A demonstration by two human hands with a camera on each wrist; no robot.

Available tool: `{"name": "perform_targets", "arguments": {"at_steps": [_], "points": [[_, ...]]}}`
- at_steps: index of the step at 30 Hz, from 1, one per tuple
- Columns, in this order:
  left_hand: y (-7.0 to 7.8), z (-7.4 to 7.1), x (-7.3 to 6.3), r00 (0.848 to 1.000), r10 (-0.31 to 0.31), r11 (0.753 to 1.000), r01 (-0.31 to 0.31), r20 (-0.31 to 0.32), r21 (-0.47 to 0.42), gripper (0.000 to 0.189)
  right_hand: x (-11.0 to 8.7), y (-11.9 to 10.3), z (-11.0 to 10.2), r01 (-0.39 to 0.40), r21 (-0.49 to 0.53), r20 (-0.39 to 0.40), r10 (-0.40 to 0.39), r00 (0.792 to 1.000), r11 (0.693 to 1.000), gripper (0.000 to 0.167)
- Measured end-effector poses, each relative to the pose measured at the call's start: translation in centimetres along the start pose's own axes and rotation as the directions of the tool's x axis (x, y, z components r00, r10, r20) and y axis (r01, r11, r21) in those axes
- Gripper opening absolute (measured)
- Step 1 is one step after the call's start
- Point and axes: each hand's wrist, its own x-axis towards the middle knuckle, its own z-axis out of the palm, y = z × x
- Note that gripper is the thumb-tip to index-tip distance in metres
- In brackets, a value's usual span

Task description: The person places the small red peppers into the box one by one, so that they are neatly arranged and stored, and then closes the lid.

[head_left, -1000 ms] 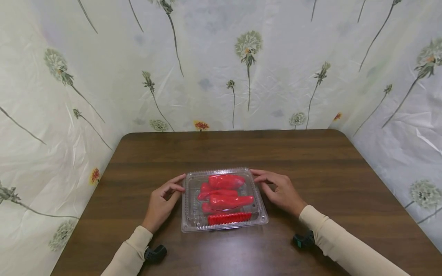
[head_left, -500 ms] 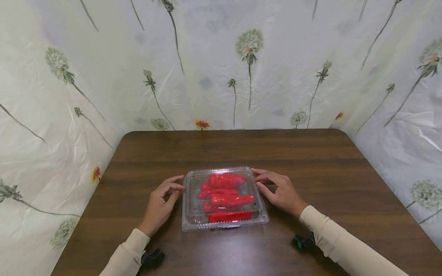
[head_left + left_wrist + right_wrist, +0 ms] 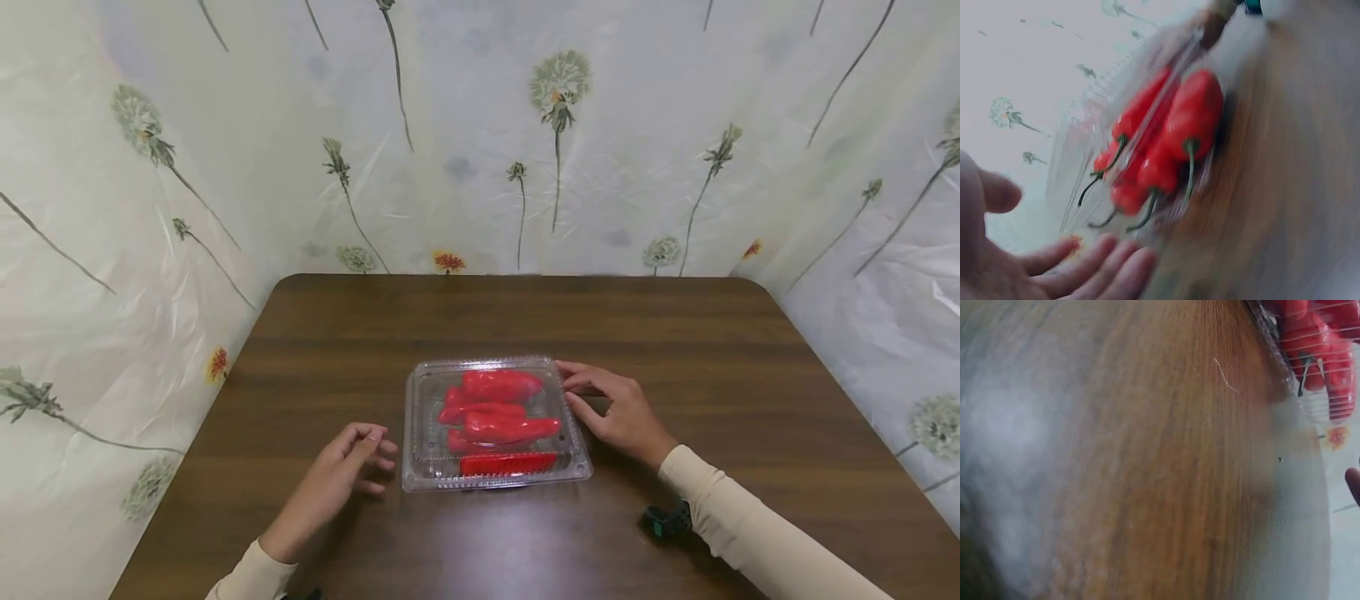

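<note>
A clear plastic clamshell box (image 3: 431, 433) lies closed on the wooden table. Inside it are several red peppers (image 3: 1194, 115), their green stems showing in the left wrist view. My left hand (image 3: 341, 471) is off the box's left side, fingers loosely extended and holding nothing. In the left wrist view the fingers of that left hand (image 3: 1094, 269) are spread in front of the box. On the other side, my right hand (image 3: 618, 412) rests with its fingertips at the box's right edge, fingers gently bent. Only a fingertip shows in the right wrist view.
The brown table (image 3: 510, 317) has rounded far corners and meets a floral plastic sheet (image 3: 465, 150) behind and at both sides. A dark wrist device (image 3: 666, 522) sits on the right cuff.
My left hand has come away from the box's left edge and moved down and back toward me. The right hand stays at the right edge. The head view has shifted slightly.
</note>
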Motion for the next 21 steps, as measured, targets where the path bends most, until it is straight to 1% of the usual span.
{"name": "perform_targets", "arguments": {"at_steps": [1, 2, 4, 5, 7, 10, 16, 18, 21], "points": [[0.0, 0.1, -0.2, 0.997, -0.038, 0.999, 0.04, 0.061, -0.032, 0.046, 0.0, -0.2, -0.1, -0.001, 0.003, 0.001, 0.001, 1.0, 1.0, 0.028], [-0.1, 0.2, -0.3, 0.99, -0.068, 0.996, 0.075, 0.121, -0.052, 0.047, 0.0, -0.2, -0.1, 0.0, 0.003, 0.002, 0.0, 1.0, 1.0, 0.028], [-0.4, 0.4, -0.6, 0.967, -0.102, 0.989, 0.123, 0.234, -0.078, 0.046, 0.0, -0.4, -0.2, -0.001, 0.01, 0.008, 0.001, 1.0, 1.0, 0.027], [-0.6, 0.5, -0.6, 0.955, -0.111, 0.986, 0.14, 0.277, -0.088, 0.043, 0.0, -0.5, -0.2, -0.003, 0.014, 0.012, 0.003, 1.0, 1.0, 0.027], [-0.9, 0.7, -0.7, 0.935, -0.118, 0.982, 0.16, 0.335, -0.1, 0.036, 0.1, -0.7, -0.2, -0.007, 0.024, 0.018, 0.007, 1.0, 1.0, 0.026], [-1.3, 0.9, -0.8, 0.914, -0.121, 0.978, 0.176, 0.386, -0.11, 0.03, 0.0, -0.7, -0.2, -0.009, 0.028, 0.024, 0.008, 1.0, 1.0, 0.026], [-1.6, 1.1, -0.6, 0.882, -0.131, 0.975, 0.197, 0.452, -0.102, 0.038, -0.3, -0.4, -0.2, -0.024, 0.044, 0.024, 0.022, 0.999, 0.999, 0.028], [-1.7, 1.2, -0.5, 0.881, -0.127, 0.977, 0.192, 0.456, -0.097, 0.039, -0.5, 0.2, -0.2, -0.028, 0.045, 0.024, 0.026, 0.999, 0.999, 0.028], [-1.6, 1.3, -0.3, 0.886, -0.118, 0.98, 0.177, 0.449, -0.092, 0.04, -0.5, 0.2, -0.3, -0.022, 0.048, 0.02, 0.021, 1.0, 0.999, 0.028]]}}
